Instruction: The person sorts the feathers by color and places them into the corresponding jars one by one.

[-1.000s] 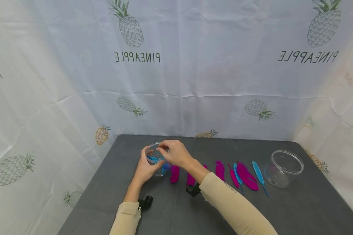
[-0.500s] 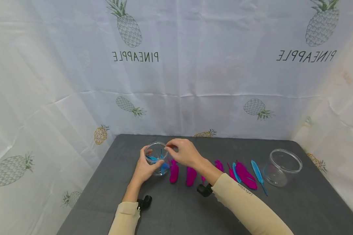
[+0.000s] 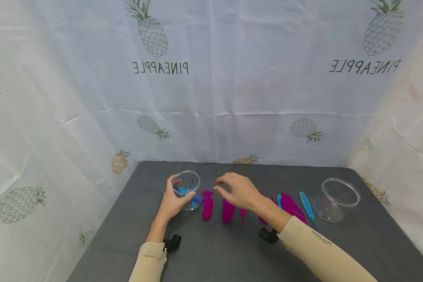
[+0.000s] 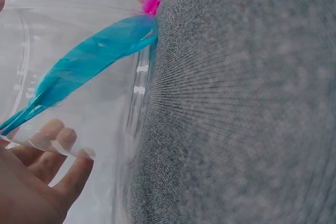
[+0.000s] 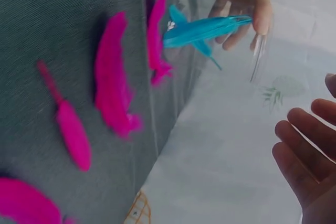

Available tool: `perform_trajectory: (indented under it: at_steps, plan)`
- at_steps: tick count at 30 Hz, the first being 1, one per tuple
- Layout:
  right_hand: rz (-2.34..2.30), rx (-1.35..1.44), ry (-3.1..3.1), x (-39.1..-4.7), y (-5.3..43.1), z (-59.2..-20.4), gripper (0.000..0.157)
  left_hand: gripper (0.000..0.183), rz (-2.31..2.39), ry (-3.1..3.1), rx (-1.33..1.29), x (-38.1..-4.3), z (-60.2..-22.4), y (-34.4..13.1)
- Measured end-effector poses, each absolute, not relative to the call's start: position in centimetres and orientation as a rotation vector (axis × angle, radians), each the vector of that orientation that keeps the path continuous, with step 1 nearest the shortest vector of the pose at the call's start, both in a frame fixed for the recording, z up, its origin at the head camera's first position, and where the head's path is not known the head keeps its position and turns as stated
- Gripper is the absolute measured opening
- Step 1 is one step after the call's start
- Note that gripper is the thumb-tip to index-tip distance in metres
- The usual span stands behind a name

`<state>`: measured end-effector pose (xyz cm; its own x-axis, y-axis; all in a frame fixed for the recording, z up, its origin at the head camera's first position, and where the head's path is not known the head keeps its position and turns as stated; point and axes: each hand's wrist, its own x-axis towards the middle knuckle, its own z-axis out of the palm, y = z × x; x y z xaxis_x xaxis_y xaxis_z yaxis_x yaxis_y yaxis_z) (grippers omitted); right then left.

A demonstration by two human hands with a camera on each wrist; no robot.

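Curled around a clear round jar [image 3: 186,181], my left hand [image 3: 171,201] grips its side at the table's left. Blue feathers [image 4: 86,61] lean inside the jar, seen through its wall in the left wrist view. My right hand [image 3: 240,191] hovers above the table to the right of the jar, fingers relaxed and apart from the thumb, holding nothing. Beneath and around it lie magenta feathers [image 3: 207,205] in a row. In the right wrist view, a magenta feather [image 5: 114,74] lies on the cloth, with the right fingers [image 5: 302,148] off to the side.
A second clear jar [image 3: 336,200] stands at the right of the dark table [image 3: 211,254]. Beside it lies a blue feather [image 3: 307,207], near a wide magenta feather [image 3: 291,207] partly hidden by the right arm. A white pineapple-print curtain [image 3: 211,86] surrounds the table.
My right hand has left the jar's rim and moved right, its fingers spreading. Blue feathers stay inside the jar. My left hand keeps its hold in the same place.
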<state>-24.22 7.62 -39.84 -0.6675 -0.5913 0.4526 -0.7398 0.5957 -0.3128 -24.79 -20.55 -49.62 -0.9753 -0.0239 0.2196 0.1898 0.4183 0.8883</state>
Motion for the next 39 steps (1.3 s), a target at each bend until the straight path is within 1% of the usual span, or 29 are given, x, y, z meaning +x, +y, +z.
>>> perform_trajectory:
  at_steps: [8,18,30,39]
  plan:
    - [0.611,1.101,-2.547,-23.3,10.4,-40.5,0.026,0.097,-1.584,-2.482,-0.138,-24.7,-49.6,-20.8]
    - [0.529,1.113,-2.518,-22.6,14.2,-42.4,0.030,0.097,-1.551,-2.492,-0.146,-25.0,-49.8,-20.9]
    - [0.494,1.014,-2.636,-21.1,18.7,-44.0,0.044,0.099,-1.556,-2.496,-0.161,-25.0,-49.9,-20.7]
    - [0.494,0.990,-2.726,-20.2,21.3,-45.7,0.053,0.099,-1.561,-2.493,-0.173,-24.9,-49.9,-20.6]
